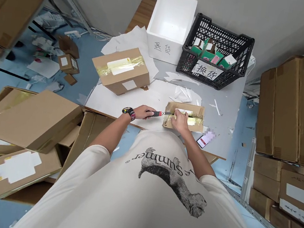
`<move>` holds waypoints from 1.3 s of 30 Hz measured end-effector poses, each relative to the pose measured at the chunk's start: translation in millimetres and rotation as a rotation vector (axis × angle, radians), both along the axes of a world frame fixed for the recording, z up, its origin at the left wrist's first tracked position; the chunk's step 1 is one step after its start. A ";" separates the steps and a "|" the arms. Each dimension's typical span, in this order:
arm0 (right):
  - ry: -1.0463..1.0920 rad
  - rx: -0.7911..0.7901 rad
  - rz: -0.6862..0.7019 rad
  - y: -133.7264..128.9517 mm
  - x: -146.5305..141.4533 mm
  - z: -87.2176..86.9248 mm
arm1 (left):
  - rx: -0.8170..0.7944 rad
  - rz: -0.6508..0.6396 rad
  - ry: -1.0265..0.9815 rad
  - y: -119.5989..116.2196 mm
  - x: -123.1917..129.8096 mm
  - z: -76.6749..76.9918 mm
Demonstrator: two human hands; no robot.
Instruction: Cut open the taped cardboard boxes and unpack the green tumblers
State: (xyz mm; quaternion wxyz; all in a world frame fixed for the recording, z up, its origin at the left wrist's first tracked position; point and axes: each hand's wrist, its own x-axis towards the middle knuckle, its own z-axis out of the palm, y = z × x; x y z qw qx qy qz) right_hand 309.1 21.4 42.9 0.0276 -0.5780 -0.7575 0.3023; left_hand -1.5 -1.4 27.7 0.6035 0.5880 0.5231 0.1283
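Our left hand (141, 111) holds a red and black knife (157, 113) tight. Our open right hand (181, 120) presses a small brown cardboard box (185, 109) on the gray table (224, 101). Its shiny yellow tape (194, 120) looks mostly uncut.

A white foam box (170, 26) and a black plastic crate (217, 51) stand at the bench's (222, 105) far edge; a taped carton (121, 70) lies near its left edge, a phone (204, 140) at its near edge.
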 end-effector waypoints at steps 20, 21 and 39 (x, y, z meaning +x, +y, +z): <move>0.027 0.009 -0.002 2.6 0.1 -2.6 | -0.188 0.048 -0.123 -3.3 3.2 -18.6; 0.016 0.007 0.010 2.0 -0.9 -1.1 | -0.190 0.045 -0.125 -5.5 1.1 -18.1; 0.103 -0.072 -0.019 3.9 -3.9 9.6 | -0.165 0.079 -0.095 -16.5 6.6 -20.3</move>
